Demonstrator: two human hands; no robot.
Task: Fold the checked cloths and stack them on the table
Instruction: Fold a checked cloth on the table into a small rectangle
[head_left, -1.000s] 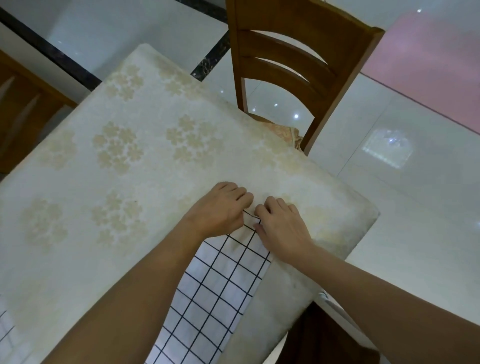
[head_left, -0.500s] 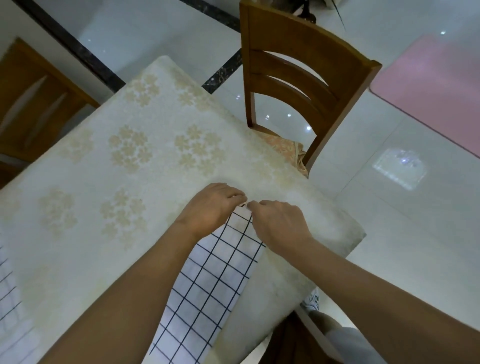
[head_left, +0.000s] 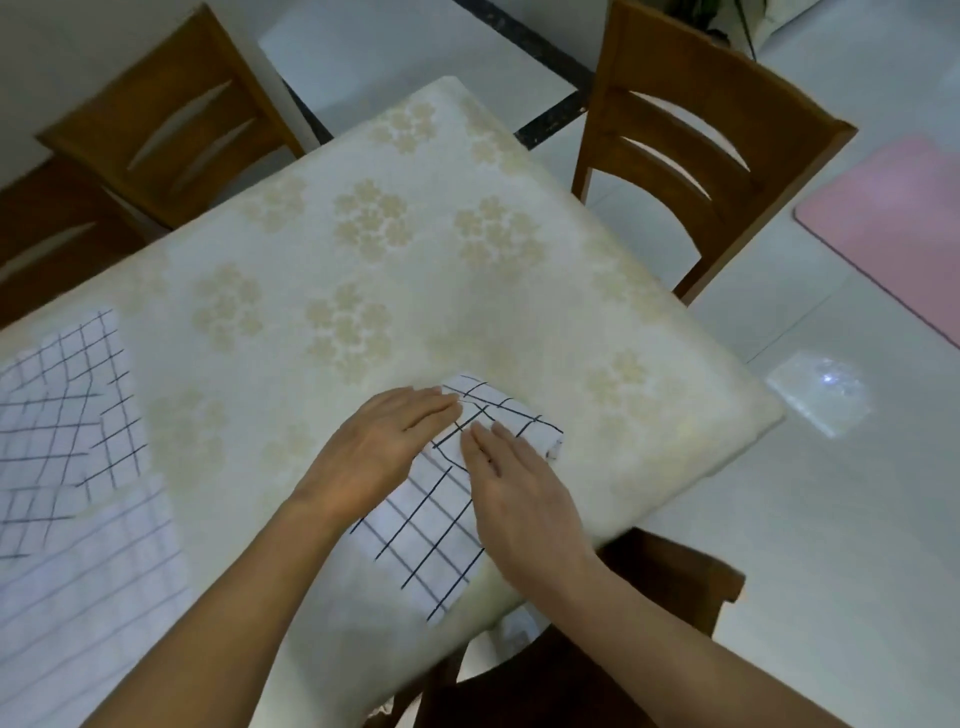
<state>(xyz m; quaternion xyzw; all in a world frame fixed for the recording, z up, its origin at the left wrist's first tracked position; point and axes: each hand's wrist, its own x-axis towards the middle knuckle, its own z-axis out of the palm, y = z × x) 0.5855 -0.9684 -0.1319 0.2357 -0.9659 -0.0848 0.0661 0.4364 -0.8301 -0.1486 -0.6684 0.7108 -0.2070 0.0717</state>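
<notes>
The checked cloth lies flat on the table, close to the table's near edge and not far from its right corner. It is white with dark lines. The end that is farther in on the table looks folded over, because the lines there do not match up.

Both hands lie on that folded end. The left hand is flat, with straight fingers pressing down on the cloth. The right hand is flat too, just beside it, and its fingers also press on the cloth. Neither hand is pinching or curling round anything (they just push down). The fingertips of the two hands nearly meet.

More checked cloths sit in a loose pile at the table's left side, well apart from the hands.

A wooden chair stands by the table's far right side. Another chair stands at the table's far left. A pink mat lies on the floor, off to the right of the table.
</notes>
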